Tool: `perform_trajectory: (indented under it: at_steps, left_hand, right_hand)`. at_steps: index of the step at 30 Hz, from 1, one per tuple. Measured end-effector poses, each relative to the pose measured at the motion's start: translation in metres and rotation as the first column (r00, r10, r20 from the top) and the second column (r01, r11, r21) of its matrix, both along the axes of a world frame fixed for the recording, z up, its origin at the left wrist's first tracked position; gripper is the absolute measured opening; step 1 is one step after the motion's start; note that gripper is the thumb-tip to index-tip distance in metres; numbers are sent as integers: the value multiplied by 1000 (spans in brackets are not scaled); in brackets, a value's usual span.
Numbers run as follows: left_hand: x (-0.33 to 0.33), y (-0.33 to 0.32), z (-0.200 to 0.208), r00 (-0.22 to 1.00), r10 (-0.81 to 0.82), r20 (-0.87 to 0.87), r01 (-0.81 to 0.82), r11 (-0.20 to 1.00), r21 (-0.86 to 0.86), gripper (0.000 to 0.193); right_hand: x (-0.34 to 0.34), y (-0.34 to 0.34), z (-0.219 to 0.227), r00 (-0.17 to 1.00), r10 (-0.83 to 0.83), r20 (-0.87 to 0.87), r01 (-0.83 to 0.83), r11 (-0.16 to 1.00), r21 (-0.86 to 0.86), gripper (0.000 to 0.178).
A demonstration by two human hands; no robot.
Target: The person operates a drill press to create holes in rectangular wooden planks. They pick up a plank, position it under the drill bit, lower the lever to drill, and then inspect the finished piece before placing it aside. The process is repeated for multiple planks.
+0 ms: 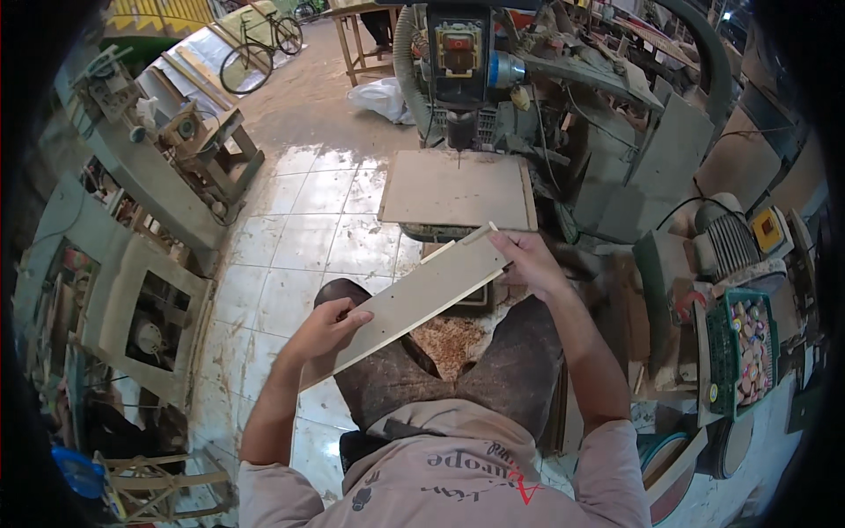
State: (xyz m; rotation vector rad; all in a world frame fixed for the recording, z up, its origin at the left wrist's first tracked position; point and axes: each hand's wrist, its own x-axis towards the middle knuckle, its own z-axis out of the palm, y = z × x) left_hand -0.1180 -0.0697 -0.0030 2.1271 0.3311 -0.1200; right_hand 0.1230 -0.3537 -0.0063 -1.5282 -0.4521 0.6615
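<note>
A long, flat wooden board (409,302) with a pale edge and a few small dark holes lies tilted across my lap, its right end higher. My left hand (331,326) grips it toward the lower left end, thumb on the upper face. At the upper right end my right hand (526,260) is closed round the corner, fingers partly hidden underneath. Just beyond the board stands a drill press (462,88), its thin bit pointing down at a flat wooden table (458,187). Wood shavings (451,345) are heaped between my legs.
A green crate of small round pieces (748,352) stands at the right, near a motor (722,236). Dusty machine frames (145,321) line the left side. Farther off are a bicycle (260,53), a white plastic bag (380,99) and a wooden table (348,48). White tiles (299,238) cover the floor.
</note>
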Motion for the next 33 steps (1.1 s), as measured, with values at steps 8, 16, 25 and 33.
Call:
perform_trajectory:
  at_steps: [8, 16, 25, 33]
  left_hand:
    - [34, 23, -9, 977, 211, -14, -208, 973, 98, 48]
    - [59, 47, -2, 951, 307, -48, -303, 950, 69, 46]
    - [10, 87, -2, 843, 536, 40, -533, 843, -66, 40]
    - [26, 98, -7, 863, 501, 69, -495, 864, -92, 39]
  right_hand:
    - [109, 8, 77, 934, -297, 199, 253, 942, 222, 25]
    - [159, 37, 192, 784, -605, 141, 432, 694, 575, 25]
    - [12, 117, -8, 734, 115, 669, -26, 990, -142, 41]
    - [11, 189, -44, 451, 326, 831, 187, 876, -445, 78]
